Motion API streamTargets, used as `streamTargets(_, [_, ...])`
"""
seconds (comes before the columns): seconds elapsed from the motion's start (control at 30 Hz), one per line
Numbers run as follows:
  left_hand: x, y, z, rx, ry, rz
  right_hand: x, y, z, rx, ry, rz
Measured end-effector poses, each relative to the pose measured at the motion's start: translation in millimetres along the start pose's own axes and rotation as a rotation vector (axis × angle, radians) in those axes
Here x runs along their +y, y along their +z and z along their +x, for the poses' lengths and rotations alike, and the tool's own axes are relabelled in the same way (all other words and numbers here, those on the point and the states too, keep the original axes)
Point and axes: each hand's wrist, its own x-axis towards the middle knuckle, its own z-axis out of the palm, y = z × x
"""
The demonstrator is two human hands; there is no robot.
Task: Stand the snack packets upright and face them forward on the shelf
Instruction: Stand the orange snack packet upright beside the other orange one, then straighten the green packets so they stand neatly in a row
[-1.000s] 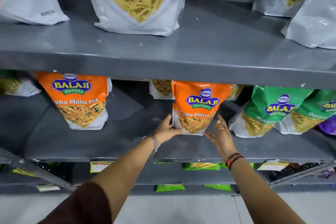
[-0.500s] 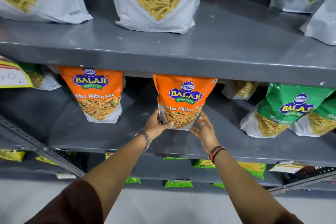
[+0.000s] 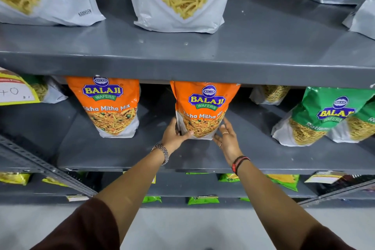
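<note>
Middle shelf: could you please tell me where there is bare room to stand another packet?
On the middle shelf, bare patches lie left of the left orange packet, between it and the held orange packet, and between that one and the green packets. The right end is crowded, with green packets overlapping.

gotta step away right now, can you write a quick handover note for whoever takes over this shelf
Left hand: grips the lower left edge of the middle orange packet.
Right hand: open, fingers against that packet's lower right corner, not closed on it.
Packets: this one stands upright on the middle shelf, label forward. The other orange packet to its left is upright and facing forward too. The green packets on the right lean and overlap.
Done: both orange packets look set.
Left: let go of the middle one, then straighten the green ones. A packet further back may need pulling forward.
</note>
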Motion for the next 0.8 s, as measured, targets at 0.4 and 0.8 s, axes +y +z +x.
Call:
streamTargets(0.4, [-27.5, 69.0, -28.2, 0.203, -0.122, 0.062, 38.5, -160.8, -32.0, 0.387, -0.192, -0.082])
streamTargets(0.8, [50.8, 266.5, -29.3, -0.194, -0.069, 0.067, -27.7, -326.1, 8.2, 0.158, -0.147, -0.11])
